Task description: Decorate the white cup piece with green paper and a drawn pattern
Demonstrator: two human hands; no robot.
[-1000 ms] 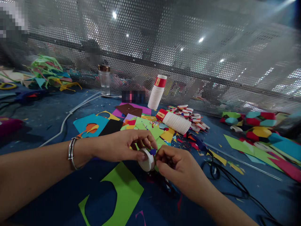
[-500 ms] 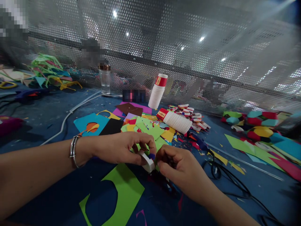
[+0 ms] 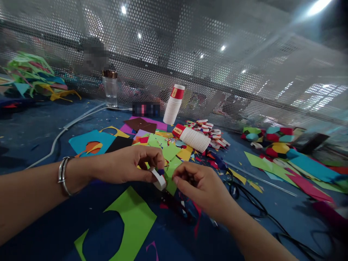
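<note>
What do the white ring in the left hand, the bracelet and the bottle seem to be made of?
White ring: probably paper or card, matte, with a thin curved wall.
Bracelet: likely metal, polished and silver-coloured, with bright highlights.
Bottle: clear and glossy, the background showing through; glass or plastic, I can't tell which.

Ring (image 3: 161, 182) seemingly before the paper scraps (image 3: 171, 151) — lying cups (image 3: 195, 139) behind, to the right — bottle (image 3: 110, 91) left of standing cups (image 3: 172, 108)
</note>
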